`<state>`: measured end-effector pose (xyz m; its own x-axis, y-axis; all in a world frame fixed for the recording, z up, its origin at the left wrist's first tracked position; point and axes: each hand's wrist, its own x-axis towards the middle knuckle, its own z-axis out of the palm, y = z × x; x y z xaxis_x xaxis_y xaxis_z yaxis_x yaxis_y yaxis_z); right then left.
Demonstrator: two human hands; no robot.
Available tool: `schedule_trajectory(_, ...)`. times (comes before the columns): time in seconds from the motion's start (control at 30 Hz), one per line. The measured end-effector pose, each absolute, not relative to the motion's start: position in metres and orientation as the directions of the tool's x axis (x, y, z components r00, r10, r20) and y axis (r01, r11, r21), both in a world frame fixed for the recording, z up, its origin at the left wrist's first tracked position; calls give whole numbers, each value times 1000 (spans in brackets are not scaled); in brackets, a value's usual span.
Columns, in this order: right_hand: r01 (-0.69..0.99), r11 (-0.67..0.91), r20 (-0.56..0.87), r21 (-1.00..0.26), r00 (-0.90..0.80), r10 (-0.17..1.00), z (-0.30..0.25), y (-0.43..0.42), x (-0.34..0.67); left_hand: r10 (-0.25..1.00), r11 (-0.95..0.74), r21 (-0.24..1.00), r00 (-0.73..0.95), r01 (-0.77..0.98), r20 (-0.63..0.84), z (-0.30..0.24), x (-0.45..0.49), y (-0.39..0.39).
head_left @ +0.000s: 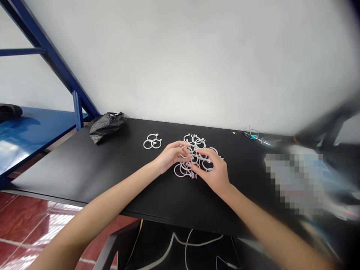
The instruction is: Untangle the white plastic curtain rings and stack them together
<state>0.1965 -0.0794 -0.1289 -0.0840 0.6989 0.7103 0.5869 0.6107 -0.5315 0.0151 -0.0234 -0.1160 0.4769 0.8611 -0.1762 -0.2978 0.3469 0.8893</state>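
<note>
A pile of white plastic rings [180, 175], looking like shower curtain rings with small knobs at their ends, lies on the black table [135, 172]. Over this pile, my left hand [173, 155] has its fingers curled round a white ring. From the other side my right hand [215, 170] grips at a ring with thumb and index finger, its fingertips close to those of my left hand. The fingers partly hide the held rings among the others. To the left, a small group of three similar rings [148, 144] lies apart, overlapping one another.
A crumpled black plastic bag [107, 125] sits at the table's back left. Eyeglasses [252, 134] lie near the wall at the back right. A blurred, pixelated item [294, 183] is at the right. Below the front edge are a chair [112, 245] and white cables [168, 251].
</note>
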Motion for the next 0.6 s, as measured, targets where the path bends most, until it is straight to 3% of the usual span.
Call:
schedule_trajectory(0.13,615,550,664,-565,-56,745,-132,-77,200,830,450,806,514,-384,-219,-116,19,-28)
schedule_trajectory(0.37,502,650,689,-570,-138,711,-134,-74,202,822,500,724,525,-476,-222,-117,19,-30)
schedule_trajectory(0.6,480,615,654,-625,-108,749,-128,-75,202,787,545,676,580,-495,-211,-109,22,-30)
